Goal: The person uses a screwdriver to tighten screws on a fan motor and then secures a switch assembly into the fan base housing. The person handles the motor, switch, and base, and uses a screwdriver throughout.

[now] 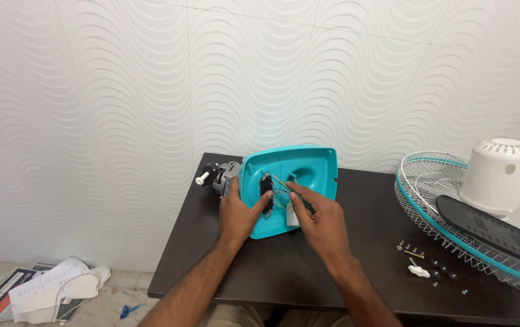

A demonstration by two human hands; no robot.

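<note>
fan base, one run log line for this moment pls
left hand: steadies teal fan base | right hand: screwdriver inside base | loose screws on table

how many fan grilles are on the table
1. A white wire fan grille with a teal rim lies at the table's right end, under a white motor cover and a dark blade. A second could be hidden beneath it.

Both bare forearms rise from the near edge of the worktop and converge toward its far middle. The left hand (239, 212) lies palm down, its wrist straight, thumb spread to the right and fingers (234, 186) curled forward in a grasp. The right hand (320, 221) sits just beside it, knuckles up, fingers (299, 195) pinched together, pointing left and away.
</note>
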